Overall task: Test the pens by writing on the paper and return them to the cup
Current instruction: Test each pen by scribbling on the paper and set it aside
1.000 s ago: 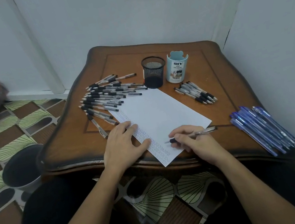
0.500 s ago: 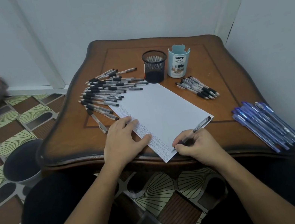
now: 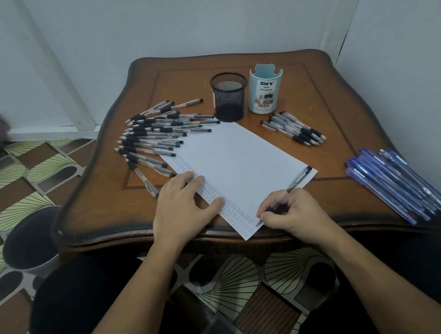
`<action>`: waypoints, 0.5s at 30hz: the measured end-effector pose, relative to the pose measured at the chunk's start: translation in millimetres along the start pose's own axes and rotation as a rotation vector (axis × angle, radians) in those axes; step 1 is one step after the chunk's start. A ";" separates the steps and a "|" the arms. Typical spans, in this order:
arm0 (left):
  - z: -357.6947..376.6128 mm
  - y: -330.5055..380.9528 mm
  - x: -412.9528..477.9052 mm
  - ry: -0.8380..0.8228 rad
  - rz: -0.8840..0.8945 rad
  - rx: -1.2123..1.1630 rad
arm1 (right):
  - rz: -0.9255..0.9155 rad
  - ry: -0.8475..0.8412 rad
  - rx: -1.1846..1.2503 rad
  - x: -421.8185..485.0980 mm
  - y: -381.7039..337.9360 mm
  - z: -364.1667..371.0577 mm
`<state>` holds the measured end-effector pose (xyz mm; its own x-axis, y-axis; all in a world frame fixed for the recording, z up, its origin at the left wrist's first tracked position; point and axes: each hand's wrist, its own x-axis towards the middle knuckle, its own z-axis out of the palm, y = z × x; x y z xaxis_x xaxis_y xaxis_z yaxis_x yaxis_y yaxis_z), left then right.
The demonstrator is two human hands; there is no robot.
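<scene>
Head view: a person seated at a brown wooden table (image 3: pixel 329 106) writes with a pen. The right hand (image 3: pixel 292 216) grips a clear-barrelled pen (image 3: pixel 296 180), its fingers curled and clamped round the lower barrel. The tip meets the white paper (image 3: pixel 239 163) near its closest corner, and the rear end tilts up and away to the right. The left hand (image 3: pixel 182 206) lies flat on the paper's left edge, fingers (image 3: pixel 196 181) straight and slightly apart, holding nothing. A band of small written marks runs along that left edge towards the pen tip. The sheet lies askew on the middle of the table. At its far corner stands a black mesh cup (image 3: pixel 230 96), upright, with a light blue desk organizer (image 3: pixel 265 91) just beside it on the right. A fan of black-gripped pens (image 3: pixel 155 140) lies left of the sheet, and a smaller cluster of like pens (image 3: pixel 295 130) lies right of it, near the organizer. A bundle of blue pens (image 3: pixel 393 183) rests at the table's right edge, well apart from the paper. A dark bin (image 3: pixel 29 244) stands on the patterned floor (image 3: pixel 25 183) beside the table's left side.
</scene>
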<state>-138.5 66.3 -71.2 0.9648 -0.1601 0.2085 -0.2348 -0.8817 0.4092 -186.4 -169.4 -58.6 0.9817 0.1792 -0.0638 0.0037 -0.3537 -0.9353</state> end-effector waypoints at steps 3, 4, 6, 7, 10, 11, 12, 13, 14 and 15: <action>-0.4 0.4 0.2 0.001 0.001 0.004 | -0.002 0.011 -0.033 0.6 3.9 1.4; -0.2 0.1 0.3 0.000 0.001 0.005 | -0.002 0.027 -0.025 0.9 4.1 1.3; 0.4 -1.0 0.2 -0.003 0.003 0.006 | 0.002 0.044 0.003 1.3 3.3 0.4; 0.8 -1.5 0.4 -0.001 0.004 0.007 | 0.003 0.039 0.014 1.2 2.6 0.0; 1.5 -1.6 0.9 0.004 0.007 0.010 | 0.005 0.011 0.032 0.8 2.7 -0.5; 1.6 -1.4 1.0 0.005 0.007 0.010 | 0.006 0.007 0.032 0.7 2.7 -0.3; 1.3 -1.4 0.8 0.006 0.008 0.011 | 0.007 0.010 0.031 0.6 2.5 -0.1; 1.3 -1.5 0.7 0.008 0.009 0.011 | 0.006 0.014 0.030 0.4 2.2 0.2; 1.2 -1.5 0.5 0.009 0.010 0.011 | 0.006 0.019 0.030 0.2 2.3 0.4; 1.2 -1.3 0.4 0.010 0.011 0.011 | 0.006 0.019 0.032 0.1 2.4 0.4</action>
<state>-137.6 66.9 -72.6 0.9609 -0.1655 0.2220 -0.2442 -0.8848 0.3970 -186.4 -169.8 -61.0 0.9852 0.1591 -0.0635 -0.0083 -0.3257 -0.9454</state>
